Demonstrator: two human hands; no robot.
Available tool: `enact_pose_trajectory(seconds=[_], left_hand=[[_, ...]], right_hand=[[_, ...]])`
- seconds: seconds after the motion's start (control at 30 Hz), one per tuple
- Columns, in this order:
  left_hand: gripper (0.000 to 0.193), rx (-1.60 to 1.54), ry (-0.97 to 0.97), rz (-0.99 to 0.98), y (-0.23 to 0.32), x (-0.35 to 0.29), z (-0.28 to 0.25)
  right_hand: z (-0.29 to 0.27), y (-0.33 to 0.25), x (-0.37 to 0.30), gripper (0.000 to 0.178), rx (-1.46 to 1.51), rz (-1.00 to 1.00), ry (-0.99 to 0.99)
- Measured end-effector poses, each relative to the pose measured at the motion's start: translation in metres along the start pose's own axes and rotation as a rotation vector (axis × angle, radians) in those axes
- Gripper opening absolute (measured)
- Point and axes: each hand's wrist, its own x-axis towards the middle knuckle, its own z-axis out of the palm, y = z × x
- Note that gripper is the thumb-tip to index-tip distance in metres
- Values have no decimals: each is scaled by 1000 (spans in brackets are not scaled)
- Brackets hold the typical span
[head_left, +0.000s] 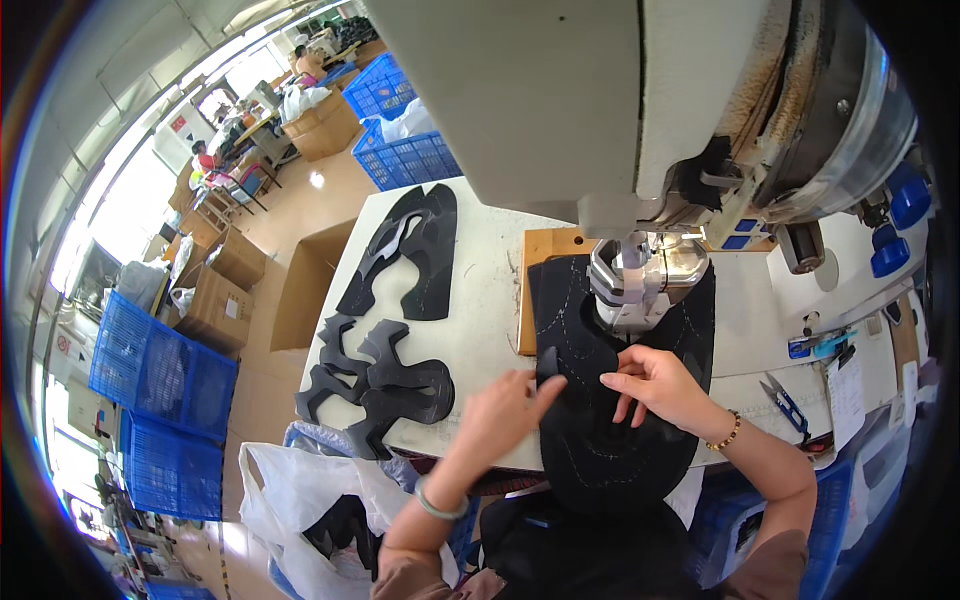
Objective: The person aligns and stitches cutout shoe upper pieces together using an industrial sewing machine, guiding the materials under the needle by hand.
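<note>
A black shoe-upper piece (610,470) with pale stitch or marking lines lies beneath the head of a sewing machine (640,285). My left hand (505,415) is at its left edge, thumb and fingers closed around a small dark flap (547,364). My right hand (660,388) is over the middle of the piece, just in front of the presser area. Its thumb and forefinger pinch the black material, and the other fingers curl under. The needle and the exact spot under the machine head are hidden by metal parts.
Left on the white table (485,255) lie stacked black cut pieces (430,250) and several smaller curved ones (385,385). Snips (788,407) rest at the right. A white plastic bag (290,500) hangs at the front left. Blue crates (165,395) and cartons (215,305) stand on the floor.
</note>
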Motion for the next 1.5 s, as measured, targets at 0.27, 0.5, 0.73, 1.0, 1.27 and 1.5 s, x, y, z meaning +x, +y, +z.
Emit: enact_pose_trajectory(seconds=[0.27, 0.5, 0.73, 1.0, 1.27, 1.5], left_hand=[[28, -338, 908, 375, 12, -14, 3], [34, 226, 876, 836, 42, 15, -28], [45, 11, 620, 1053, 76, 40, -28], [45, 9, 595, 1084, 78, 54, -26], [44, 14, 596, 1096, 80, 57, -28], [55, -6, 567, 1111, 80, 60, -27]], right_hand=[[7, -54, -17, 36, -27, -256, 4], [-27, -62, -33, 32, 200, -258, 76], [-59, -46, -30, 21, 347, -281, 155], [-51, -48, -22, 11, 511, -333, 267], [-74, 5, -7, 19, 491, -353, 295], [-84, 30, 1, 30, 457, -462, 169]])
